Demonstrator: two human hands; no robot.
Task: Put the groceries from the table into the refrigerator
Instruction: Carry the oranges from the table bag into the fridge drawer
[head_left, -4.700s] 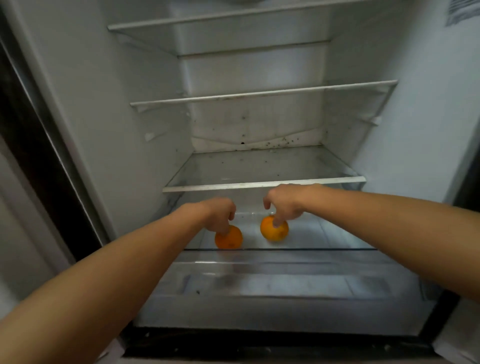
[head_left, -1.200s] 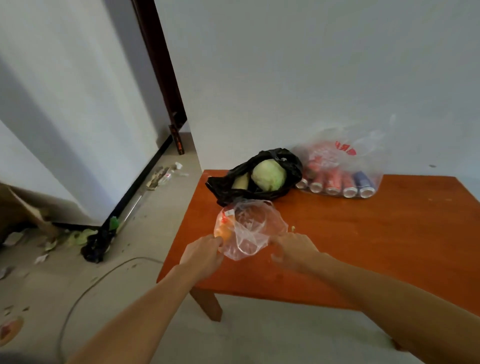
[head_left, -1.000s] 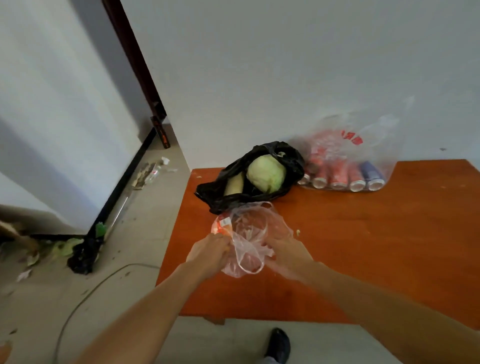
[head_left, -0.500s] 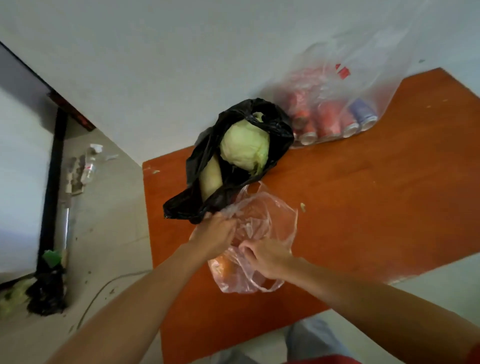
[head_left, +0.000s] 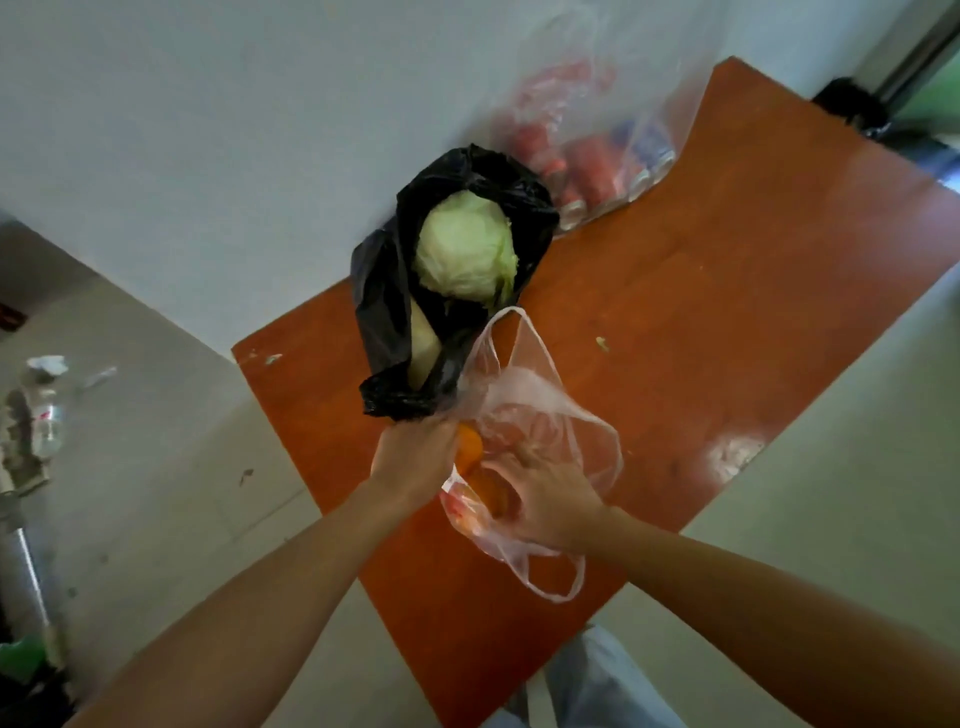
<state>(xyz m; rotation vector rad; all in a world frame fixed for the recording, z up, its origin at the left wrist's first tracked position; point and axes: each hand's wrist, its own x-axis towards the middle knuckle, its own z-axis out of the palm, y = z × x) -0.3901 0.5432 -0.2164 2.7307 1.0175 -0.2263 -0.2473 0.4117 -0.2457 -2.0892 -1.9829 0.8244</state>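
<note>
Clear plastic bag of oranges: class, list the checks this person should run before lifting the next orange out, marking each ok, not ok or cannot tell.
1. Mouth of the clear plastic bag open: ok.
2. Left hand grips the bag at its rim: ok.
3. Right hand inside the bag, over an orange: ok.
4. Right hand closed round that orange: cannot tell.
5. Bag resting on the table: ok.
6. Black bag apart from the clear one: not ok, they touch.

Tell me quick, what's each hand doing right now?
Left hand: closed, gripping an orange at the mouth of the clear plastic bag.
Right hand: in the bag, over a second orange; grip cannot be told.
</note>
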